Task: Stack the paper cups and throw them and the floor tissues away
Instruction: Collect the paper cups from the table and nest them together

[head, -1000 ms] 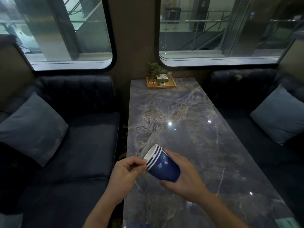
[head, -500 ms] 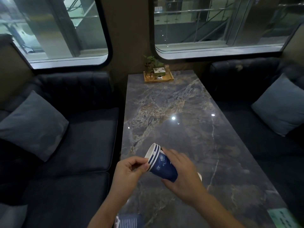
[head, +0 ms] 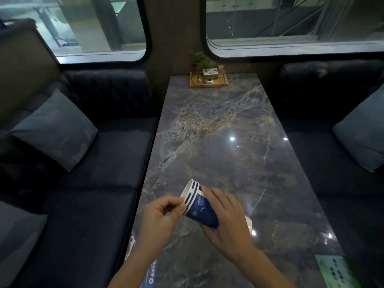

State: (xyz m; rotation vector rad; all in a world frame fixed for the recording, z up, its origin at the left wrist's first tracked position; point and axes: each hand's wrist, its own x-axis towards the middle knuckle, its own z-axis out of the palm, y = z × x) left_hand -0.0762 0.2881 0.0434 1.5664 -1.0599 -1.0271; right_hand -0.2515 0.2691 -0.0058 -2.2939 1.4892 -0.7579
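Note:
A stack of blue paper cups [head: 200, 206] with white rims is tilted, mouth up and to the left, over the near part of the marble table [head: 228, 129]. My right hand [head: 225, 221] wraps around the stack's body from the right. My left hand [head: 161, 217] pinches the rims with thumb and fingertips. A small white thing [head: 248, 222] shows on the table just behind my right hand, mostly hidden. No floor tissues are in view.
A wooden tray [head: 208, 81] with a small plant and jars stands at the table's far end under the windows. Dark sofas with grey cushions [head: 55, 129] flank the table. A green card [head: 334, 271] lies at the near right corner, a printed sheet [head: 150, 277] at the near left edge.
The camera has tilted down and moved a little, so the table and hands sit lower in view. Both hands keep the same hold on the stack; the white thing behind my right hand has appeared.

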